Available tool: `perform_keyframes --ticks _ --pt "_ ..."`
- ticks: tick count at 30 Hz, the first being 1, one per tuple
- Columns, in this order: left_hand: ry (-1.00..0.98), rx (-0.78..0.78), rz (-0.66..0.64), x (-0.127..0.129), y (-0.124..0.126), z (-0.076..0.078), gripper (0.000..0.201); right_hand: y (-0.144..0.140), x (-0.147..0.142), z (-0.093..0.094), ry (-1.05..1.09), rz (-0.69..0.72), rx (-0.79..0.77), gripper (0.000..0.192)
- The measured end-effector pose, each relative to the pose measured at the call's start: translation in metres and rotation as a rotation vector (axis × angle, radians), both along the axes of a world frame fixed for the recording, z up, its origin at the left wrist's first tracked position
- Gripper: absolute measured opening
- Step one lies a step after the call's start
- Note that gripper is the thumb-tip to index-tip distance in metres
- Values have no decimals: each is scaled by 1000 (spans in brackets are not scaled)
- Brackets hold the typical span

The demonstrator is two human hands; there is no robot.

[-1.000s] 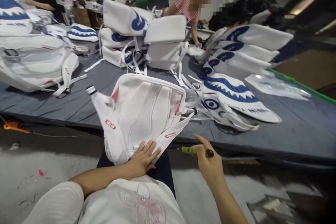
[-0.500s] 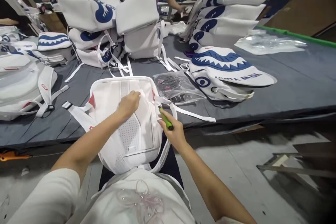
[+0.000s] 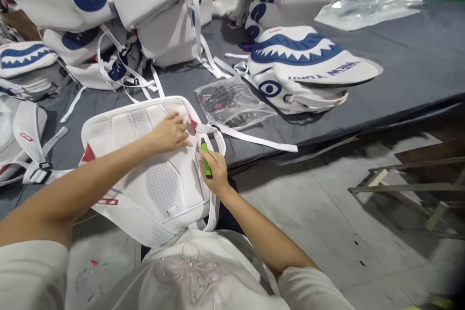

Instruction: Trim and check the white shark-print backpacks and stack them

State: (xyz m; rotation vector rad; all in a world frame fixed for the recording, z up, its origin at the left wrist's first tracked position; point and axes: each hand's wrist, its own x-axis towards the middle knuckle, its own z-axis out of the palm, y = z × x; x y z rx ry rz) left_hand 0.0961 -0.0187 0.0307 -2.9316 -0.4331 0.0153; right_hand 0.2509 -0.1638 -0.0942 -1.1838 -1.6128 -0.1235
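White padded fabric fills the middle of our view: a white backpack (image 3: 145,164) lies back-panel up, its lower end on our lap and its upper end on the edge of the grey table (image 3: 417,77). We judge it light and soft, since its straps hang limp and the panel bends under the palm; the piped rim and the strap roots look like the firmest places to take hold, while the mesh centre would simply give.

Our left hand (image 3: 169,131) presses flat on the backpack's upper right corner, fingers together and stretched toward a small red tab. Our right hand (image 3: 214,174), just right of that corner, has its fingers curled tight around a green marker (image 3: 206,159), tip pointing up at the backpack's rim beside the tab.

Just beyond the backpack's top right corner lies a clear plastic bag (image 3: 234,101) holding small dark and pink pieces we cannot make out; a white strap (image 3: 254,139) runs across its near edge. Beyond the bag, further right, rests a shark-print bag (image 3: 308,65), white and blue. Behind the backpack, more white bags (image 3: 145,5) are heaped, and we cannot tell whether anything is inside them.
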Motion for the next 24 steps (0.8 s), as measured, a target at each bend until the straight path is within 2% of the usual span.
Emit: perform_keyframes --ticks 4,8,11,14,17,19,21,24 --pt "-97 -2 98 -23 34 10 59 5 -3 -9 -21 41 -10 51" --pt "-123 37 215 -42 69 27 59 5 1 -18 -60 91 -17 55" --pt "-186 96 297 -50 77 34 54 3 4 -20 -43 140 -28 51" --pt "-155 111 311 -48 52 25 53 0 1 -14 129 174 -93 43" --pt "-41 86 166 -38 7 2 50 -2 -7 0 450 134 -206 28" --pt "-45 85 129 -32 -19 -14 44 -1 -12 11 656 90 -285 23" --pt "-108 103 179 -29 -34 -26 39 2 -15 21 781 50 -326 23" --pt "-174 113 240 -30 -40 -35 36 9 -18 31 837 23 -357 27"
